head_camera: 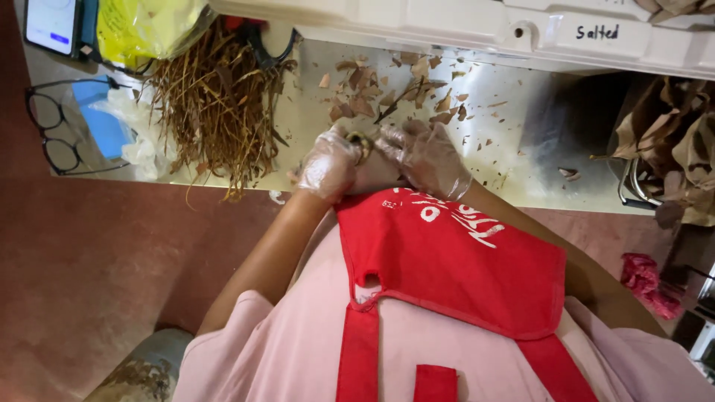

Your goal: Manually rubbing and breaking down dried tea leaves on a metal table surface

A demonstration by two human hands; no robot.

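My left hand [328, 165] and my right hand [428, 158] wear clear plastic gloves and meet over the near edge of a steel counter [514, 134]. Between them I grip a small brownish-yellow rolled leaf piece [360, 141]; both hands close around it. Just beyond my hands lies a scatter of torn brown leaf bits [387, 93]. To the left of my left hand sits a heap of dry brown stems [216, 104]. My red apron [454, 260] hides my wrists' undersides.
Eyeglasses [48, 130] and a blue item lie at the counter's left end, with a phone [51, 24] and a yellow bag [145, 26] behind. A white bin [477, 26] spans the back. Dried brown leaves [670, 134] fill a container at right.
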